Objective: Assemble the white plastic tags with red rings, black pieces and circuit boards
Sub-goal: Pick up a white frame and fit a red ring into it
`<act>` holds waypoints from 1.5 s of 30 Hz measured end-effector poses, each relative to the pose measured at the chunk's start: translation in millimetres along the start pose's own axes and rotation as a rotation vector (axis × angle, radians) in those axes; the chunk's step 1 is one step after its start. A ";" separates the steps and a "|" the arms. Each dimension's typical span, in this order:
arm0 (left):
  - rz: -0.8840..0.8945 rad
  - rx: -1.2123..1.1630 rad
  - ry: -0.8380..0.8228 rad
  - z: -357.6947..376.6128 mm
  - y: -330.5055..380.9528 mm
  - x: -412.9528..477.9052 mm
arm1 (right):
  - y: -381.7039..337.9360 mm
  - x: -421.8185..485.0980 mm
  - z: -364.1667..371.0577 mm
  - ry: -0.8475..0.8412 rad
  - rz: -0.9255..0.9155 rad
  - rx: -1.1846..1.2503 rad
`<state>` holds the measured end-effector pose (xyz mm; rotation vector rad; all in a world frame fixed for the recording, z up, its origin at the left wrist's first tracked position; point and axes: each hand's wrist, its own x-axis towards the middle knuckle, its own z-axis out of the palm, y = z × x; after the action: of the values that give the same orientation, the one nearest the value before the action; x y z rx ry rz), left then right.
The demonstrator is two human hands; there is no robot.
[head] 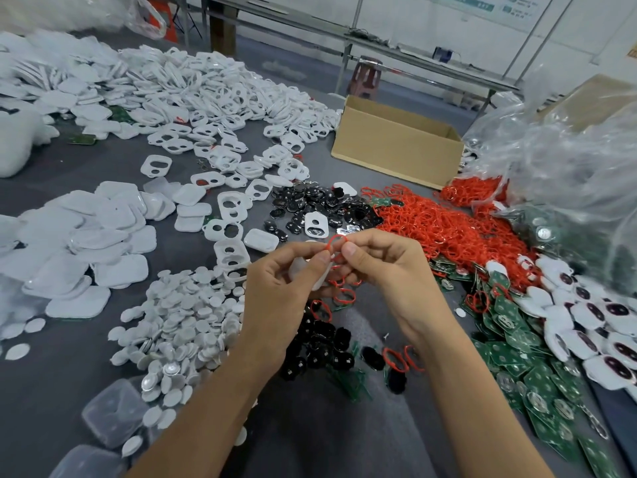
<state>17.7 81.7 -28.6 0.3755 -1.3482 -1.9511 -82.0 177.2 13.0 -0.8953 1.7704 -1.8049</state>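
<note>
My left hand cups a white plastic tag and pinches one side of a red ring with thumb and forefinger. My right hand pinches the ring's other side, with more red rings hanging below its fingers. A big heap of red rings lies to the right. Black pieces lie under my hands, with another pile beyond. Green circuit boards spread at the right. White tag shells with holes cover the far table.
White round caps are heaped at lower left, with plain white covers further left. Assembled tags lie at the right edge. A cardboard box stands behind, clear plastic bags at right, and clear lidded containers sit near the front edge.
</note>
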 end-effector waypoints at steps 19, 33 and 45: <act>-0.051 -0.110 0.012 1.1 -7.9 4.2 | 5.6 -8.1 25.2 0.240 -0.520 -0.778; -0.140 -0.069 -0.070 1.3 -3.7 4.4 | 8.2 -6.7 20.5 0.228 -0.589 -0.913; -0.099 0.015 -0.113 0.2 -8.8 1.1 | 13.2 -5.8 17.5 0.262 -0.597 -0.885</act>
<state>13.3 82.7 -36.2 0.3501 -1.4408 -2.0717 -66.9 168.3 -1.5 -1.7248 2.7663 -1.4330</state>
